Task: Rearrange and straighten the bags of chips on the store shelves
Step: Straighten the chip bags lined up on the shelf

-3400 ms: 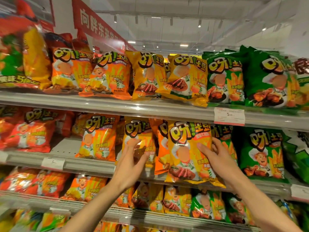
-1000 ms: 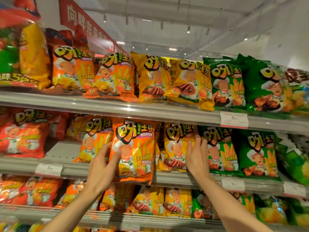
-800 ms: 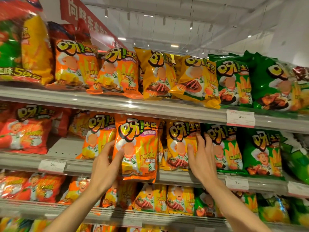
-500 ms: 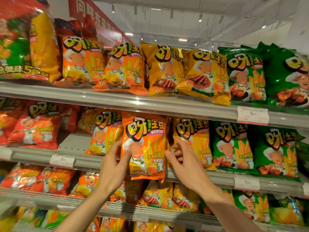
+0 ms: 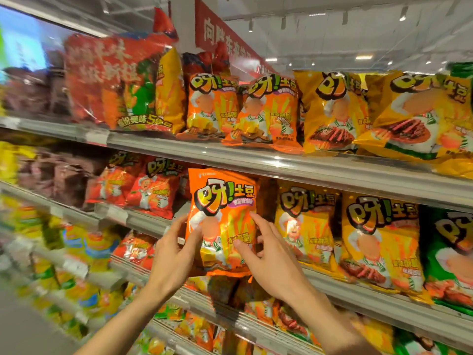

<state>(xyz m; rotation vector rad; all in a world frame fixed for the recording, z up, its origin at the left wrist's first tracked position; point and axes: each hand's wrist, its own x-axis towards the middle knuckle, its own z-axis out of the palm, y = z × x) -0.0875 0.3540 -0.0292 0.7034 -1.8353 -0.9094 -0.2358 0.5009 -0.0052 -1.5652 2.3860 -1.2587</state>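
**Orange bag out in front of the middle shelf, with little holding it**

The orange bag (image 5: 222, 221) is upright in front of the middle shelf (image 5: 358, 280), its bottom seam hanging just past the shelf's front lip, so the hands seem to carry its weight, not the shelf.

Left of the orange bag, the red bags (image 5: 151, 187) sit further back on the same shelf, with a bare stretch of shelf between them and it. If the bag is meant to go into that gap, a careless sideways push could knock the nearest red bag over or drive it deeper.

On the bag's left edge, the left hand (image 5: 172, 254) has its grip closed on the foil, thumb on the front face; the fingers behind are hidden, so how firm the hold is I can only guess. Slick, air-filled foil slips easily from a light pinch.

On the bag's right side, the right hand (image 5: 271, 262) lies flat against the front with fingers spread, pressing rather than gripping. Should the left hand ease off, the bag would likely slide down to the shelf below.

Right of the orange bag, the yellow bags (image 5: 307, 221) stand close. Pushing it straight back could crumple it or tip a neighbour forward off the shelf.
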